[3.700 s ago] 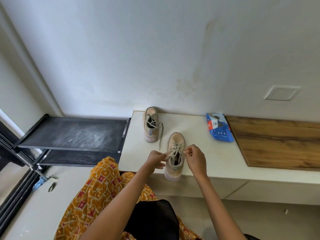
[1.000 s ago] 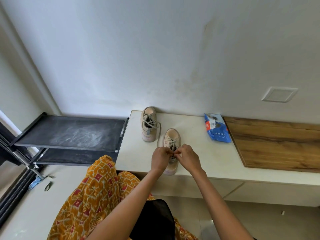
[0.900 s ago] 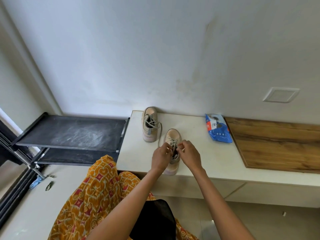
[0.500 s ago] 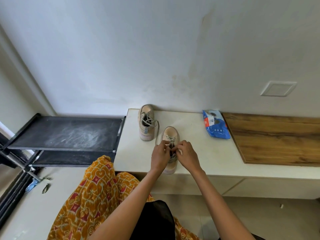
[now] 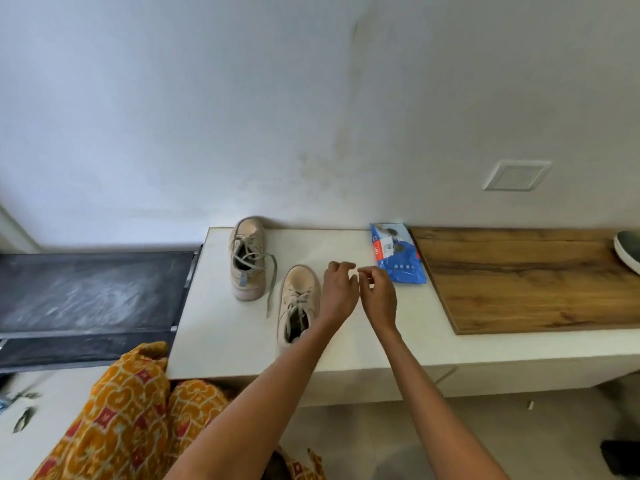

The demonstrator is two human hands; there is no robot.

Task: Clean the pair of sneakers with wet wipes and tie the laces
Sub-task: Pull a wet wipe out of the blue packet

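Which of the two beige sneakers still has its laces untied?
The beige sneaker nearer the wall: its grey lace trails loose onto the white ledge. The nearer sneaker has a bow.

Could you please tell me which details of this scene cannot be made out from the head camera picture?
- Near sneaker: the left hand's forearm covers its heel, and the knot is too small to judge.
- Wipes pack: print too small to read.
- Dark shoe: cut off by the right edge.
- Right hand: whether the fingers pinch anything is unclear.
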